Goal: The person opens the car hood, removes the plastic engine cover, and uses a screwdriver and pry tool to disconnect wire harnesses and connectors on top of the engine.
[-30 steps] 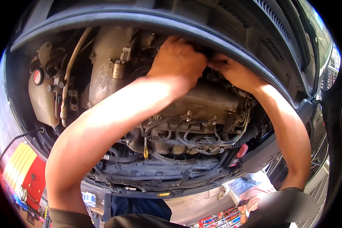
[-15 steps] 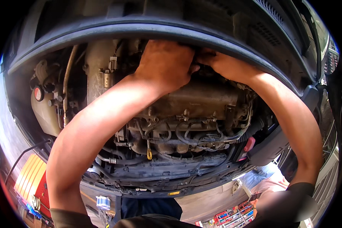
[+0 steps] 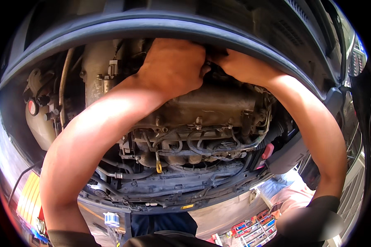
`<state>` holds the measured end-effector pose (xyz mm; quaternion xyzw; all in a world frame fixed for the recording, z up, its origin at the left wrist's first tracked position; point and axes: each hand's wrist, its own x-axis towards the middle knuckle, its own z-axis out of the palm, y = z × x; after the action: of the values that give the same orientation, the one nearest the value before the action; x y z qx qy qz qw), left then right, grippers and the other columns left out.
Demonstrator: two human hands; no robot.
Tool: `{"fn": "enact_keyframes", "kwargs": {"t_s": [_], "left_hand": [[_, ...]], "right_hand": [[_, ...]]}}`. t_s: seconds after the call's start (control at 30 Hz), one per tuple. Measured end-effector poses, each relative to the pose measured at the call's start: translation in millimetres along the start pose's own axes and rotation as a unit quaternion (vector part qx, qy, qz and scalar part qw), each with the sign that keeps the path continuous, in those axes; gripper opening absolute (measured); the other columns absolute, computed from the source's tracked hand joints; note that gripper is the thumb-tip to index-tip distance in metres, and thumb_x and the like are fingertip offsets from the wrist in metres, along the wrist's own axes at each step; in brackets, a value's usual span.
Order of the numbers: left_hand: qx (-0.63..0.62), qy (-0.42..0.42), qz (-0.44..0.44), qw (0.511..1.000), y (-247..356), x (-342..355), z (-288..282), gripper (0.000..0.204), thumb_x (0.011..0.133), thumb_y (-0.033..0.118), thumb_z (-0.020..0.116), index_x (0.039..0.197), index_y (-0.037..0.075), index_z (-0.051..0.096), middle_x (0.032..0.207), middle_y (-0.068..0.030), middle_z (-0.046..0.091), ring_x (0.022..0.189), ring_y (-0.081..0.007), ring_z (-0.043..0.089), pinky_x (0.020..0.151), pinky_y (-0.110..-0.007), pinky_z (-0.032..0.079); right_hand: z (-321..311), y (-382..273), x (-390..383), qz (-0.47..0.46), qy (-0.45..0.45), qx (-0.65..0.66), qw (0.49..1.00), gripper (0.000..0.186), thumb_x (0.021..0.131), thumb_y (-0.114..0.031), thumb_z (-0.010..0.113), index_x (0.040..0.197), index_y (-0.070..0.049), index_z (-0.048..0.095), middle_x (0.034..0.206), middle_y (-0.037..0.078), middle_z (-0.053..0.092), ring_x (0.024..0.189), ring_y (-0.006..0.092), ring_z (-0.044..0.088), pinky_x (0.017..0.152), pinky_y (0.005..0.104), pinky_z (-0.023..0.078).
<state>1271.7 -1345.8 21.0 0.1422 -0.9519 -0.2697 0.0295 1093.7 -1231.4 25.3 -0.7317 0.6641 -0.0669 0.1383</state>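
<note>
Both arms reach deep into a car's engine bay, over a dusty brown engine [image 3: 210,105]. My left hand [image 3: 175,61] is bent at the wrist behind the engine, under the dark overhanging panel [image 3: 165,29]. Its thumb is tucked close, but the other fingertips are out of sight. Close beside it, my right hand [image 3: 239,64] points inward, its fingers lost in shadow under the same panel. What either hand touches there is hidden. In front of the engine run cables and hoses [image 3: 181,142], with a yellow dipstick loop [image 3: 159,166] among them.
A pale reservoir with a red-and-white cap [image 3: 33,107] sits left of the engine. A pink part [image 3: 267,151] is at right. The front crossmember [image 3: 160,209] lies before my body. Beyond are an orange cabinet [image 3: 29,193], a tool rack [image 3: 255,230] and another person [image 3: 294,193].
The engine bay has shifted slightly left in view, along with my left arm. Both hands remain behind the engine, and my right fingers have slipped further into shadow.
</note>
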Motion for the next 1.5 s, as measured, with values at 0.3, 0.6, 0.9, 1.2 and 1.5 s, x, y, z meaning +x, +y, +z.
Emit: {"fn": "enact_keyframes", "kwargs": {"t_s": [0.3,0.6,0.9,1.2,1.5], "left_hand": [[0.023,0.059,0.032,0.997,-5.1,-2.2,9.3,0.023,0.082,0.028,0.075,0.087,0.005,0.077,0.085,-0.0143,0.073,0.085,-0.0316,0.071,0.081,-0.045,0.053],[0.033,0.031,0.048,0.998,-4.0,0.0,5.9,0.023,0.082,0.027,0.075,0.087,0.004,0.076,0.091,-0.0163,0.073,0.093,-0.0325,0.069,0.085,-0.043,0.052],[0.001,-0.115,0.016,0.993,-13.2,8.3,-26.4,0.022,0.087,0.021,0.066,0.105,0.010,0.072,0.098,-0.0140,0.072,0.097,-0.0336,0.069,0.083,-0.046,0.054],[0.168,0.148,0.266,0.937,-34.1,13.3,-23.4,0.015,0.085,0.038,0.072,0.095,0.028,0.078,0.078,0.0063,0.070,0.058,-0.0180,0.063,0.050,-0.032,0.048],[0.350,0.125,0.530,0.763,-42.8,29.0,-37.7,0.024,0.073,0.019,0.069,0.095,0.013,0.077,0.099,0.0038,0.068,0.084,-0.0158,0.065,0.074,-0.028,0.056]], "right_hand": [[-2.2,-10.7,-0.5,0.021,0.002,0.023,1.000,0.027,0.091,-0.014,0.057,0.114,-0.011,0.070,0.075,0.014,0.069,0.055,0.0233,0.062,0.053,0.0377,0.049],[-13.9,-15.9,9.7,0.108,-0.056,0.136,0.983,0.026,0.092,-0.014,0.055,0.114,-0.011,0.068,0.072,0.014,0.066,0.053,0.0229,0.060,0.050,0.0385,0.047],[-12.9,-15.6,8.8,0.130,-0.032,0.162,0.978,0.023,0.092,-0.020,0.065,0.111,-0.008,0.070,0.093,0.014,0.072,0.081,0.0285,0.068,0.074,0.0397,0.053],[-18.8,-14.1,12.1,0.122,-0.048,0.147,0.980,0.020,0.091,-0.021,0.067,0.102,-0.005,0.071,0.090,0.016,0.071,0.082,0.0317,0.067,0.077,0.0426,0.052],[-57.5,-36.2,13.3,0.172,-0.037,0.147,0.973,0.018,0.084,-0.010,0.053,0.093,-0.002,0.066,0.083,0.022,0.069,0.078,0.0327,0.069,0.070,0.0452,0.053]]}}
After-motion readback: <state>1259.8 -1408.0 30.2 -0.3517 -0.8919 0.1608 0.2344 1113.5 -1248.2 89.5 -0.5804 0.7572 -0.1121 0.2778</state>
